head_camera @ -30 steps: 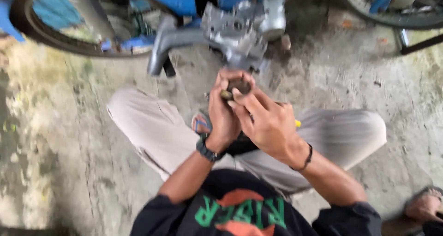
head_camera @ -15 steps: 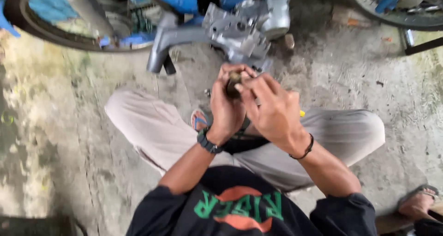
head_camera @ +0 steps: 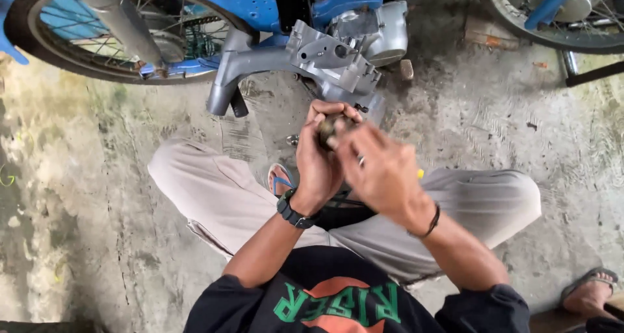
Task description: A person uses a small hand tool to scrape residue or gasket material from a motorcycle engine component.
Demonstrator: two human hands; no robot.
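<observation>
I sit cross-legged on a concrete floor in front of a blue motorbike. My left hand, with a black watch on the wrist, grips a small dark round metal part in front of my chest. My right hand, with a ring and a dark wristband, is blurred and its fingertips touch the same part from the right. Most of the part is hidden by my fingers. The bike's grey engine case is just beyond my hands.
The bike's rear wheel and a grey exhaust pipe lie at the upper left, another wheel at the upper right. A sandal rests by my knee. Someone's sandalled foot shows at the lower right.
Both hands stay together on the small part while my right hand shifts over it. The camera has tilted slightly, so the hands and the bike sit a little lower in view.
</observation>
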